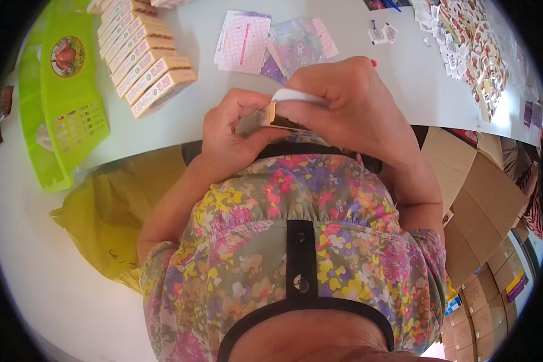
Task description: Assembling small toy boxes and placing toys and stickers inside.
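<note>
At the table's near edge, close to my body, a small carton point(273, 114) with a gold-brown edge is held between my two hands. My left hand point(235, 130) grips its left end, thumb below and fingers above. My right hand point(353, 111) is closed over its right side, the bent fingers hiding most of it. A white flap or slip of paper point(297, 95) curves up between the hands; whether it belongs to the carton, I cannot tell. Beyond them on the table lie pink-and-white printed cards point(244, 45) and a clear plastic packet point(297, 45).
Several similar cartons point(163, 90) stand in a row at the far left, beside a green plastic basket point(39, 108). Many small printed pieces and white packets point(473, 54) are heaped far right. A yellow bag point(111, 211) hangs lower left; brown cardboard boxes point(473, 205) stand right.
</note>
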`<state>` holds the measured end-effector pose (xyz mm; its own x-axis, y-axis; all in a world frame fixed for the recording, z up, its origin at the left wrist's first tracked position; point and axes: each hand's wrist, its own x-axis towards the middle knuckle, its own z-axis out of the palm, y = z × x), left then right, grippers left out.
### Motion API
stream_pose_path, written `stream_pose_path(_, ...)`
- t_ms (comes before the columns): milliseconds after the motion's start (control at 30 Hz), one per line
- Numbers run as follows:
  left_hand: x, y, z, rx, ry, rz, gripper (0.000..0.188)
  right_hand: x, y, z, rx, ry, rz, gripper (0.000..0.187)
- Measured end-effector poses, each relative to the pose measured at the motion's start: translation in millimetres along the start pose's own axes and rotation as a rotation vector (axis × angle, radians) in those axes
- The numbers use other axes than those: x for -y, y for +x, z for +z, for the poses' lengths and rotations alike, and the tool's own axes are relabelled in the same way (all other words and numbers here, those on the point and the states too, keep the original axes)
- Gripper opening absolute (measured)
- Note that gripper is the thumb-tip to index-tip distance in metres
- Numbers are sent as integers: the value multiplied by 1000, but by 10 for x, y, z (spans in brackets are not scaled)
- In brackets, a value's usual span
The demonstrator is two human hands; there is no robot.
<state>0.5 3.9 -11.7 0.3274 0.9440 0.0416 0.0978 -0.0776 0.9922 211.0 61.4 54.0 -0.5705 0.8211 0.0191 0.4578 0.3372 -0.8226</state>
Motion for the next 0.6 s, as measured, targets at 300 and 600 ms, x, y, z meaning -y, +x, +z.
stream_pose_path(300, -284, 338, 115, -98, 647, 143, 88, -164, 96, -59, -282, 129, 8, 17)
stream_pose_path(600, -205, 588, 174, -233, 249, 38, 77, -1411, 677, -926, -811, -819, 88, 30)
